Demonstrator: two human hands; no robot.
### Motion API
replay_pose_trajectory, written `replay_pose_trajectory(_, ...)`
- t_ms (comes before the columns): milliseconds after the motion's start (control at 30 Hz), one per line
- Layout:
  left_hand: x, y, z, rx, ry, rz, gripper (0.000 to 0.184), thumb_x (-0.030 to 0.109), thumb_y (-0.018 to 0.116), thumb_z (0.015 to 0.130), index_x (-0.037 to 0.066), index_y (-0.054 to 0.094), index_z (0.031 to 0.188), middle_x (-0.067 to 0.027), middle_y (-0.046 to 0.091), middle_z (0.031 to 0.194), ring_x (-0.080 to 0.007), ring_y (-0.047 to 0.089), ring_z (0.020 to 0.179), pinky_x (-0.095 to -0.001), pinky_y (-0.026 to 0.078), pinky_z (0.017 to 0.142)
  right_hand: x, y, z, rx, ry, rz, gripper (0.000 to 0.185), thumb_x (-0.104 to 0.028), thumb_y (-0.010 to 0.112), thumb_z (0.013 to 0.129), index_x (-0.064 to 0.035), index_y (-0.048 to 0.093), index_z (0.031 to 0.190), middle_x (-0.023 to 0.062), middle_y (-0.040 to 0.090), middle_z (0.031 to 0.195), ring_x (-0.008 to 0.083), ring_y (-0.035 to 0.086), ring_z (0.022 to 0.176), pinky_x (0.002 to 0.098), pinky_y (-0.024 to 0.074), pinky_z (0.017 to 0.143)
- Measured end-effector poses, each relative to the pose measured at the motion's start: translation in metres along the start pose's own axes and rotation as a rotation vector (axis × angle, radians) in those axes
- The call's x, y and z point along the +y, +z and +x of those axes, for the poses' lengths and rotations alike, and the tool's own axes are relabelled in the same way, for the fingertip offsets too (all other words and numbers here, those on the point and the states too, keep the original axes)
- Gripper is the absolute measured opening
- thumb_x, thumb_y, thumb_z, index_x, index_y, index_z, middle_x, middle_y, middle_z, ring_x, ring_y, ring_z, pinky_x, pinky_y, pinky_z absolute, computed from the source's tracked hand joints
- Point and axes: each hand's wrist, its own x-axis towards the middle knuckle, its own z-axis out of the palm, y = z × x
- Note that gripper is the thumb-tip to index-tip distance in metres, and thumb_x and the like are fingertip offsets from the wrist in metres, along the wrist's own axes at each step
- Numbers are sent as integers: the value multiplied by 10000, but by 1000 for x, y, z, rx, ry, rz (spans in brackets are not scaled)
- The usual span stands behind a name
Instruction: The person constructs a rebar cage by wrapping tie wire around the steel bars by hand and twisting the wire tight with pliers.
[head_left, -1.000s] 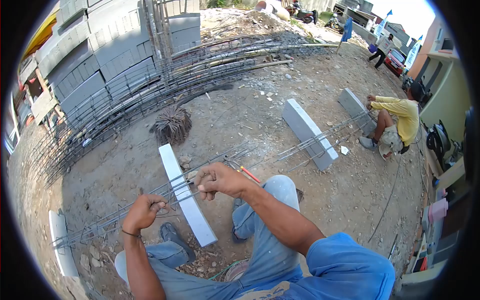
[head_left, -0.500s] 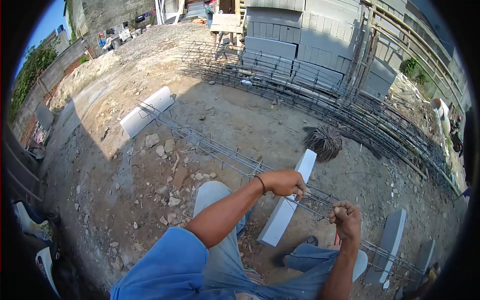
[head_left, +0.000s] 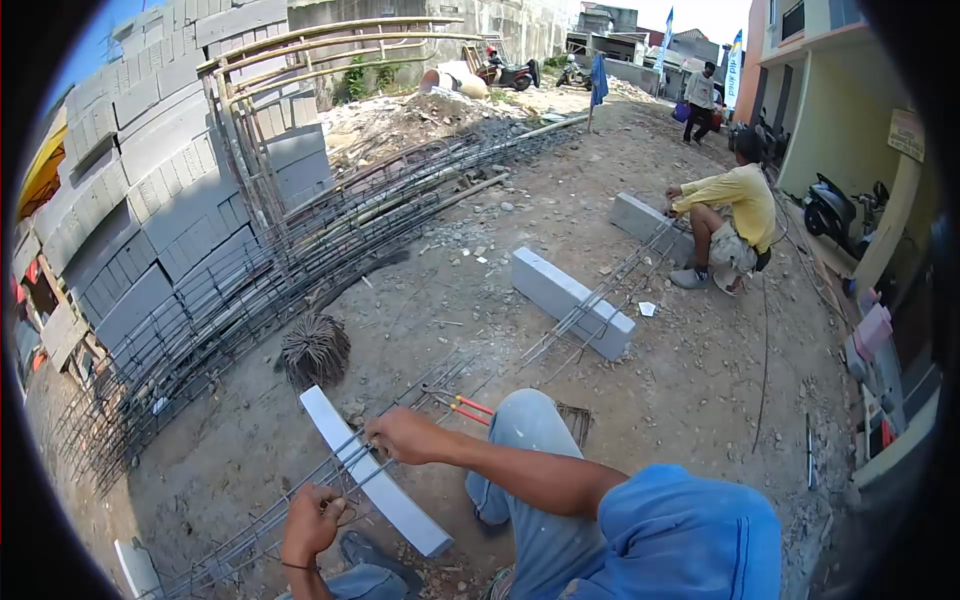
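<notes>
A long, narrow rebar cage [head_left: 245, 537] runs diagonally below my hands, resting across a pale block [head_left: 400, 508]. My left hand [head_left: 312, 518], a dark band at its wrist, is closed over the bars at lower left; a thin wire shows at its fingertips. To the right, my right hand [head_left: 402, 436] has its fingers curled at the bars beside the block. What lies inside its grip is partly hidden. Red-handled pincers [head_left: 470, 406] rest by the bars, just beyond my right forearm.
A person in yellow [head_left: 745, 210] squats by another block [head_left: 650, 225] at the cage's far end. Another pale block [head_left: 570, 300] lies between. Stacked blocks [head_left: 170, 190], more rebar cages [head_left: 200, 320] and a dark bundle of rods [head_left: 315, 350] are at left.
The view has swung right, bringing the squatting person and the buildings into sight. Both my hands stay closed at the rebar cage, and the red handles show more fully now.
</notes>
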Motion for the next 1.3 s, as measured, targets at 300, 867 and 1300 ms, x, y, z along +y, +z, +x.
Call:
replay_pose_trajectory(300,24,51,26,231,-19,-639,173,128,636,1026,-27,695,979,-87,699,775,-133,606,635,-287,475,609,-4,32,-9,135,-319,-187,122,-31,610,872,0,621,989,206,665,791,476,671,774,564,493,669)
replay_pose_trajectory(867,43,62,37,309,141,-806,278,235,606,1083,-7,680,967,-15,604,715,-69,497,575,-244,381,537,-8,10,-4,-41,180,1031,195,8,588,967,33,572,1160,80,656,701,133,617,590,300,468,522)
replay_pose_trajectory(1300,38,68,37,98,-149,-980,243,187,603,1082,-24,724,1095,13,617,746,-67,533,686,-228,453,670,4,-44,0,46,418,939,252,-42,659,971,80,628,1189,171,717,777,162,647,591,286,515,550)
